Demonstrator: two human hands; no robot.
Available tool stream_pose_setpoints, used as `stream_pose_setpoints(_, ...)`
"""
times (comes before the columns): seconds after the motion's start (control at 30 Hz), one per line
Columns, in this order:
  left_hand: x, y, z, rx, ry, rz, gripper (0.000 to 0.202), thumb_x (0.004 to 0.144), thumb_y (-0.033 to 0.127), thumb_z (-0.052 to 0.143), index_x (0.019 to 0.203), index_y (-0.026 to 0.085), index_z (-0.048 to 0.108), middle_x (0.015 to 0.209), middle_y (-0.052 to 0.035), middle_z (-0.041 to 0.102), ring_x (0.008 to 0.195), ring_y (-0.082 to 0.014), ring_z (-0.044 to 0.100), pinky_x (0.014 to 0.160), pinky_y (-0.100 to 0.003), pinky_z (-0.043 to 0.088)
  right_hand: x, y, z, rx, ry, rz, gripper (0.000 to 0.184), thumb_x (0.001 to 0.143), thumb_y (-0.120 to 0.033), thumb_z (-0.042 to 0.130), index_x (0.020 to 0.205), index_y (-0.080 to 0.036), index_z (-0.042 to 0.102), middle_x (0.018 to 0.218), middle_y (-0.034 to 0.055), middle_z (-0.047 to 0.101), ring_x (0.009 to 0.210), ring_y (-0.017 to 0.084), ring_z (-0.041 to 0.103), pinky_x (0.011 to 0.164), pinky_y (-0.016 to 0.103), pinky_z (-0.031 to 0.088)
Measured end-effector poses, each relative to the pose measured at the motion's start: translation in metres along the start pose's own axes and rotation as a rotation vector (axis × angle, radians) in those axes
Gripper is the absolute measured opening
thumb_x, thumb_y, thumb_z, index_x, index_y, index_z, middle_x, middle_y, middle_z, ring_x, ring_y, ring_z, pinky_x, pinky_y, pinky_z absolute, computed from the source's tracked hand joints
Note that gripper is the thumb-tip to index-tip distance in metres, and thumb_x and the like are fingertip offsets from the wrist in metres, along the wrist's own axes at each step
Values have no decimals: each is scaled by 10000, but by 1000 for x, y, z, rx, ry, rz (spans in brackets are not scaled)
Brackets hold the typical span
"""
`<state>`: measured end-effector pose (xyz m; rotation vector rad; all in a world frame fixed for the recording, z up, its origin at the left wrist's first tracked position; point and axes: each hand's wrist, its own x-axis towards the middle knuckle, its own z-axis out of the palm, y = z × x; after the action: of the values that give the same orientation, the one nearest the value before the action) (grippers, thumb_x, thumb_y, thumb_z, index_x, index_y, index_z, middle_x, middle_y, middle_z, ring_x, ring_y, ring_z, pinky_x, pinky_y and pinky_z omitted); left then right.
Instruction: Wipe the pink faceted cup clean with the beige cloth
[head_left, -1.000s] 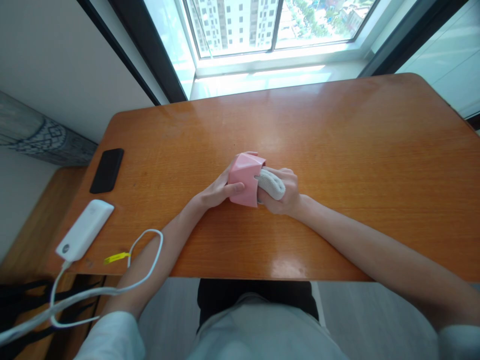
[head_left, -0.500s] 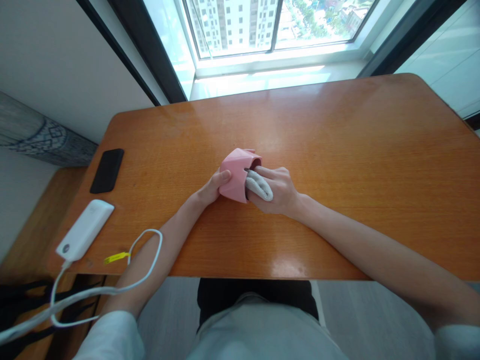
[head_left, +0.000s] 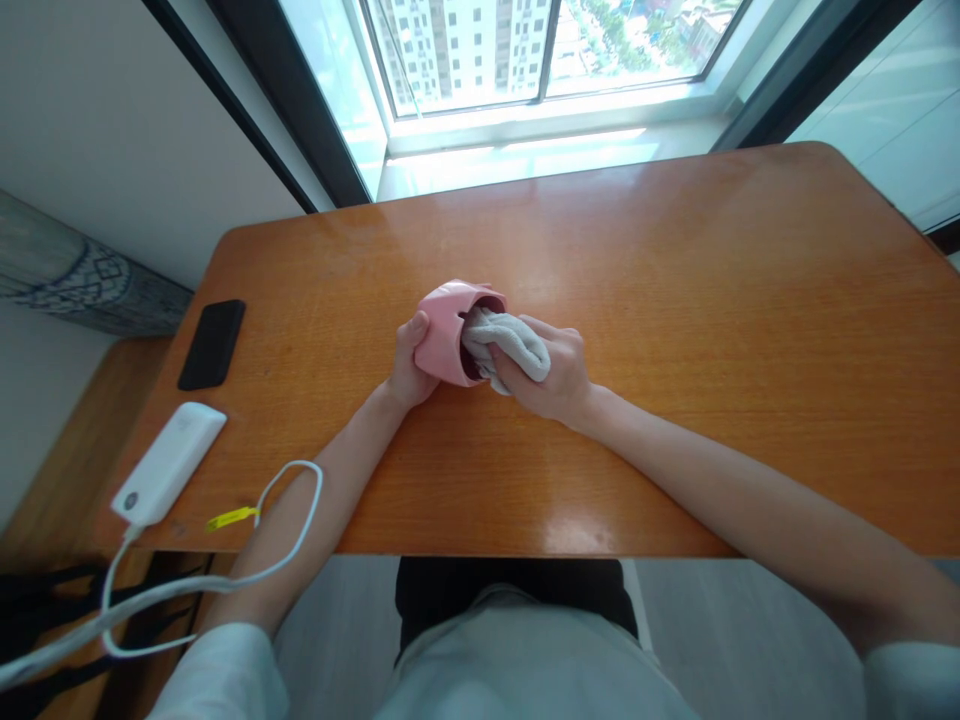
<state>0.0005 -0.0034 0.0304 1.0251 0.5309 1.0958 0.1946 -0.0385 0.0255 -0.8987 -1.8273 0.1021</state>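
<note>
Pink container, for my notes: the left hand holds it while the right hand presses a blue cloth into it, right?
The head view shows the cloth whitish-grey, not blue; the left hand holds the pink container while the right hand presses it in.

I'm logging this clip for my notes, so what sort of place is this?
Probably a high-floor apartment or home office. A varnished wooden desk stands against a large window overlooking tower blocks, and a smartphone and a white power bank lie on the desk.
</note>
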Motion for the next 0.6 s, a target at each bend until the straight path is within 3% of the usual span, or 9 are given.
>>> stream_pose_setpoints(0.33, 3, 1, -2, -33, 181, 42, 763, 882, 898, 619, 1176, 213, 783, 1213, -109, 841, 1378, -386, 713, 1050, -499, 633, -1, 1, -3, 178, 51, 204, 200, 1057, -337, 681, 1107, -256, 857, 1021, 28, 895, 848, 195, 853, 785, 303, 691)
stream_pose_setpoints(0.53, 4, 13, 2, -44, 123, 5, 836, 969, 953, 399, 1254, 232, 713, 1205, -77, 816, 1429, -356, 637, 1041, -490, 552, -2, 3, -3, 213, -10, 258, 249, 1081, -322, 643, 1214, -274, 848, 1282, 28, 882, 1126, 234, 867, 1014, 374, 698)
stream_pose_setpoints(0.6, 5, 16, 3, -101, 133, -10, 825, 993, 933, 354, 1236, 230, 709, 1194, -80, 807, 1399, -339, 646, 960, -453, 548, -1, 3, -2, 212, -24, 300, 259, 1088, -340, 629, 1204, -276, 851, 1280, 20, 882, 1110, 230, 866, 1005, 377, 698)
